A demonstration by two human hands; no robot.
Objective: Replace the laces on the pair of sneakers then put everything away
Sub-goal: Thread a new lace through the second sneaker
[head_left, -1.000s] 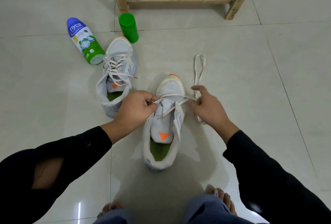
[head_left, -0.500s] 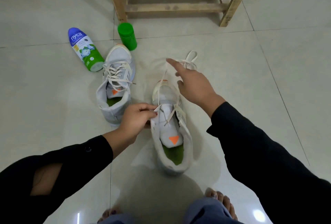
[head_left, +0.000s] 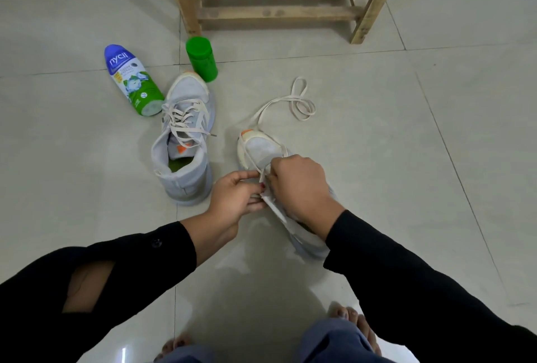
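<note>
Both hands busy over the right-hand sneaker (head_left: 261, 150) on the floor (head_left: 406, 159): left hand (head_left: 232, 197) pinching the cream lace (head_left: 290, 101) at the eyelets, right hand (head_left: 299, 185) clenched over the tongue, hiding most of the upper. Loose lace looping off past the toe, lying on the tiles. Just left, the second sneaker (head_left: 183, 142), laced, upright. Beyond it a powder bottle (head_left: 132, 81) on its side, touching nothing, and a green container (head_left: 202, 59) standing near the toe. Wooden rack (head_left: 276, 11) at the back.

Head view, steeply down, floor (head_left: 436, 159) close
</note>
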